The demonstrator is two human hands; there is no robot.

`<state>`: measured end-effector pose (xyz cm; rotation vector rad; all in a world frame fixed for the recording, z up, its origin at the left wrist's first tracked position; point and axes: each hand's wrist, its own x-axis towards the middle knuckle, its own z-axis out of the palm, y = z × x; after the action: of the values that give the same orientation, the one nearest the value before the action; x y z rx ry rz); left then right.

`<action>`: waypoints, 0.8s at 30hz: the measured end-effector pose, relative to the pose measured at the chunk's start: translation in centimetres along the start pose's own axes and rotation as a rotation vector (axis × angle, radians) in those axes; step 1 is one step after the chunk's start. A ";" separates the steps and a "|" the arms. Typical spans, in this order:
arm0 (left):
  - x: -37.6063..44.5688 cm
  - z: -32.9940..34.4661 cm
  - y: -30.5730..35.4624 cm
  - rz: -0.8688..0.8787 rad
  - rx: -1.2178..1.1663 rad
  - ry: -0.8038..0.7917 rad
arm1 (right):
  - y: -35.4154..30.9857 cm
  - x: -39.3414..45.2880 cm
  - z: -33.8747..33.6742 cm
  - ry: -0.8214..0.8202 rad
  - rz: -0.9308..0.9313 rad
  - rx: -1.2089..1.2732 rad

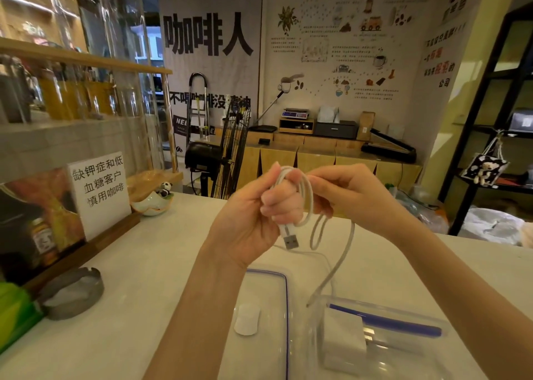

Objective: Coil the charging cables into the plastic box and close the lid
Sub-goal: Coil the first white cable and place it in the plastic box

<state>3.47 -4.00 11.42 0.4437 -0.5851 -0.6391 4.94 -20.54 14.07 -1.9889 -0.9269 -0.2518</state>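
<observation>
1. Both hands grip one white cable above the counter. Left hand is curled shut round a few finished loops, w/ the USB plug hanging just below its fingers. Right hand pinches the same loops from the other side.
2. Loose tail drops from the right hand, down & toward the viewer, its end reaching the box.
3. Box is clear plastic, open, below & right of the hands; nearer the right hand. A white charger block lies inside.
4. Lid, clear w/ blue seal, lies flat beside the box, on its left, under the left forearm.
5. Key relation: coil hangs upright, loops roughly vertical; box opening is straight below-right. Probably more tail to wind, then lower the coil down-right.
</observation>
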 end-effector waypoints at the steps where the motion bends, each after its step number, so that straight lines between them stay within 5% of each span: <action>1: 0.0 -0.1 0.1 0.027 -0.057 0.021 | -0.1 0.0 0.1 -0.042 0.050 0.052; 12: 0.1 -0.6 0.3 0.445 -0.220 0.070 | -0.6 -0.6 2.6 -0.443 0.522 0.801; 19: 0.7 -1.4 0.4 0.639 0.113 0.376 | -1.2 -2.0 4.3 -0.454 0.613 0.540; 24: 1.0 -1.7 -0.8 0.683 0.814 0.581 | -2.0 -2.4 5.2 -0.261 0.635 0.199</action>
<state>4.82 -4.87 10.06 1.0800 -0.3737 0.4193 0.96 -16.91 11.20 -2.0439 -0.4108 0.4471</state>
